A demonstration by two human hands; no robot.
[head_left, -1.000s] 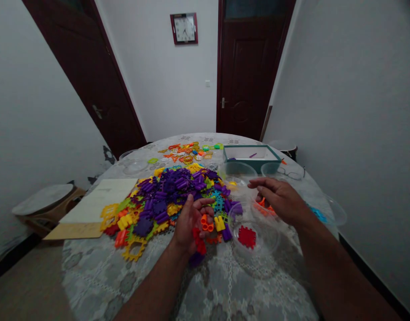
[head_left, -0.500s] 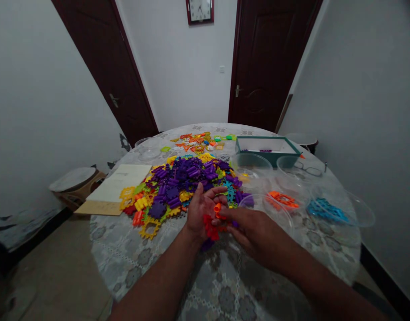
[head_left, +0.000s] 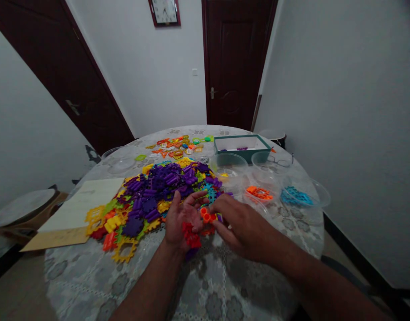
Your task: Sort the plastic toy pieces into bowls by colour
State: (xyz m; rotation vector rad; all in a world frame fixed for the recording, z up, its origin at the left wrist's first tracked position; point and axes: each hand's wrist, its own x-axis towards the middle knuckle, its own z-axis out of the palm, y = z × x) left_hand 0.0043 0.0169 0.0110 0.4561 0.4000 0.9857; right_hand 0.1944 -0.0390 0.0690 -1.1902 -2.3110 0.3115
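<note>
My left hand [head_left: 176, 225] is palm up over the near side of the table, fingers loosely spread. Red toothed plastic building pieces [head_left: 192, 236] rest on its palm and hang past its lower edge. Close beside it, my right hand [head_left: 240, 223] pinches an orange tube-shaped building piece [head_left: 206, 216] between thumb and fingers, with a bit of purple at the fingertips. Below the hands a purple piece [head_left: 191, 254] is partly hidden. Just beyond lies a big heap of purple, yellow, green and red building pieces [head_left: 164, 178].
Clear plastic bowls stand to the right, with orange pieces [head_left: 259, 192] and blue pieces [head_left: 296, 196] in two of them. Behind are a green-edged box [head_left: 251, 154], eyeglasses [head_left: 281, 161] and scattered small pieces [head_left: 178, 145]. Paper [head_left: 87, 196] lies left on the patterned tablecloth [head_left: 138, 285].
The view has swung right, so everything sits further left. My right hand has drawn the orange piece slightly away from my left palm, and more of its tubes show.
</note>
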